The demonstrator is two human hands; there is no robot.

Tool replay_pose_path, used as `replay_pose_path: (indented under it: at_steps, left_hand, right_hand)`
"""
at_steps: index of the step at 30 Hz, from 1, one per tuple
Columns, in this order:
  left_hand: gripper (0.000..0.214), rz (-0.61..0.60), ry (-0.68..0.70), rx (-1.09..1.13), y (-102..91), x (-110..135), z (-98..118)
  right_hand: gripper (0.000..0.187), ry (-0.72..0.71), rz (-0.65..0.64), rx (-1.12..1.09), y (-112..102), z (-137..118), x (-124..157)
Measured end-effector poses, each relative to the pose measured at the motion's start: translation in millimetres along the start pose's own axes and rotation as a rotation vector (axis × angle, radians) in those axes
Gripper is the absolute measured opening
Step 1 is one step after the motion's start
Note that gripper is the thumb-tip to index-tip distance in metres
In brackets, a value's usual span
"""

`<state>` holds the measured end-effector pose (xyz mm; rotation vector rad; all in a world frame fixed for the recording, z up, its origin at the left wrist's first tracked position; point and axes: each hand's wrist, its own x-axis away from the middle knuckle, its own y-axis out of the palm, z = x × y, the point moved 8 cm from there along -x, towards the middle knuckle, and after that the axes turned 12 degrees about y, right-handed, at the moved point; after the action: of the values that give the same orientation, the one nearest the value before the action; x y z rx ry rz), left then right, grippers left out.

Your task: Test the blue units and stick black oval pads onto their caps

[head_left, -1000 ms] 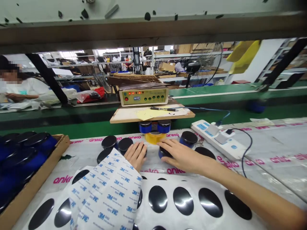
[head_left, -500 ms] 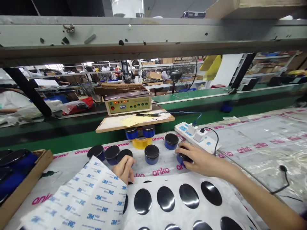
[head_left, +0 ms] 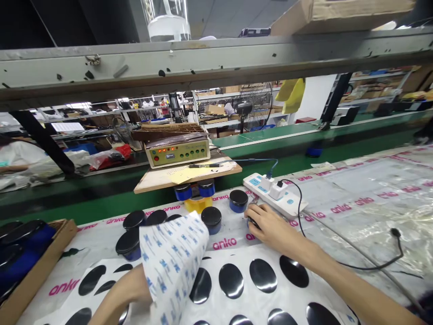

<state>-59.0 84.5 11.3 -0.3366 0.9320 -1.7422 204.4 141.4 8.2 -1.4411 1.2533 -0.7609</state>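
Curved paper sheet (head_left: 176,255) now farther right

From where I stand, the sheet (head_left: 174,253) hides the fingers of the left hand (head_left: 139,286); right of it, the right hand (head_left: 270,227) mostly covers a jar (head_left: 252,223); far left of it, the box (head_left: 63,234) runs out of view.

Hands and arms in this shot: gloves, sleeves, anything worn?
Right hand: ungloved, no ring visible. Right forearm: no sleeve, watch, cable or markings in view. Left forearm: its visible part is bare too. Left hand: mostly hidden by the sheet, so can't say.
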Motion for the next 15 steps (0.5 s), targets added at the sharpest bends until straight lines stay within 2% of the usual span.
replay_pose_path:
  at_steps: [3, 5, 8, 10, 12, 14, 15]
  left_hand:
    - [0.049, -0.271, -0.029, -0.052, 25.5, 5.6, 19.2]
    - [0.05, -0.334, -0.063, -0.163, 43.1, 4.9, 28.8]
    - [0.057, -0.29, -0.057, -0.41, 59.3, 2.2, 37.2]
    - [0.059, -0.263, 0.008, -0.554, 64.3, 4.8, 40.5]
    - [0.058, -0.212, 0.11, -0.646, 62.5, 10.2, 44.4]
    - [0.048, -0.167, 0.243, -0.676, 60.0, 17.0, 49.9]
    - [0.046, -0.165, 0.322, -0.668, 60.9, 20.6, 53.2]
  right_hand:
    - [0.022, -0.022, -0.015, -0.026, -0.2, 2.4, -2.4]
    - [0.028, -0.035, -0.026, -0.053, 1.8, 0.8, -6.1]
    - [0.041, -0.071, -0.043, -0.118, 5.1, -11.2, -13.3]
    - [0.042, -0.124, -0.046, -0.136, 0.7, -24.0, -15.4]
    - [0.037, -0.149, 0.061, -0.144, -21.4, -33.3, -12.6]
    - [0.03, -0.152, 0.218, -0.198, -55.1, -39.1, -1.3]
    - [0.026, -0.177, 0.232, -0.238, -67.5, -43.5, 6.5]
